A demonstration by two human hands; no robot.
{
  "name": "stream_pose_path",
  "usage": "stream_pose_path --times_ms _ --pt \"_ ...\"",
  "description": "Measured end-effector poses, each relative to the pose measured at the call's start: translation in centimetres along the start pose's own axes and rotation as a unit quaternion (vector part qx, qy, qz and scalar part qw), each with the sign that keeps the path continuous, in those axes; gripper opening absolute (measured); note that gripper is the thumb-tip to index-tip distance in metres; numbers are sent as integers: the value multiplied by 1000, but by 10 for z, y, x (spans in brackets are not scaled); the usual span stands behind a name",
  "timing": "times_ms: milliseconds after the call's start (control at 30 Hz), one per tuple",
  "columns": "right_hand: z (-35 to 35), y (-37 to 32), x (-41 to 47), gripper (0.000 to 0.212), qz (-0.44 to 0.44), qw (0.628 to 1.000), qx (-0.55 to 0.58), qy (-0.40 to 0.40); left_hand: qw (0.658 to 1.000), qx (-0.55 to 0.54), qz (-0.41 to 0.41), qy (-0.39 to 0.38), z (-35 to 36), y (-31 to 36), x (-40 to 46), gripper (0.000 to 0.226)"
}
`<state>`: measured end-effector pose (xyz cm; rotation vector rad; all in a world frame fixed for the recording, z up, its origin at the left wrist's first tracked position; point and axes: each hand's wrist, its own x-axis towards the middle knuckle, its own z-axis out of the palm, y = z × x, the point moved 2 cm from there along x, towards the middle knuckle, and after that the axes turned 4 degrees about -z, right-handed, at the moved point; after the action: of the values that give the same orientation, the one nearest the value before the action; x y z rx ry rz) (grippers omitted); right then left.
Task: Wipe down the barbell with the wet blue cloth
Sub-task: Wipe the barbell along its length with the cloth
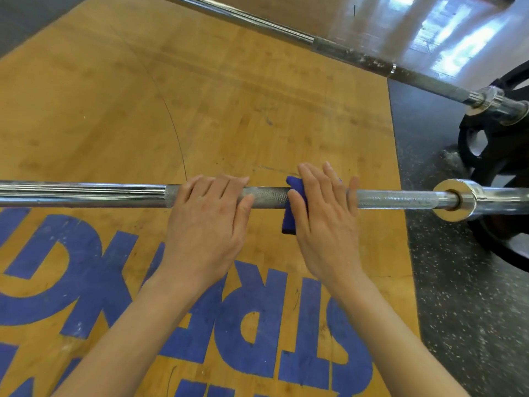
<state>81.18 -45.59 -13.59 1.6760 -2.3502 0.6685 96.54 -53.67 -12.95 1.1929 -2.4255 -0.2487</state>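
Lighting: bright, even. Window glare on my floor [458,38], top right. Slight blur; wide-angle bending at edges.

Silver barbell [86,193] with grey knurled grip; deep blue cloth [293,216]. Yellow wood platform [229,110] with blue lettering [257,325]. Black white-speckled floor [472,325].
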Motion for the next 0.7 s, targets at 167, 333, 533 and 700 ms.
stream_pose_path --times_ms 167,333,533,700 --pt "-1 -13 -16 46 -44 999 -7 -5 1000 -3 4 -7 -3 3 -15 45" --pt "-15 -2 -11 44 8 999 -23 -30 1000 -10 1 -16 -6 7 -31 46" --pt "-27 -13 -49 41 -37 998 -22 -46 1000 -9 9 -24 -8 13 -57 49" --pt "-38 -25 -19 28 -80 963 -95 -239 999 0 19 -29 -9 18 -80 52"
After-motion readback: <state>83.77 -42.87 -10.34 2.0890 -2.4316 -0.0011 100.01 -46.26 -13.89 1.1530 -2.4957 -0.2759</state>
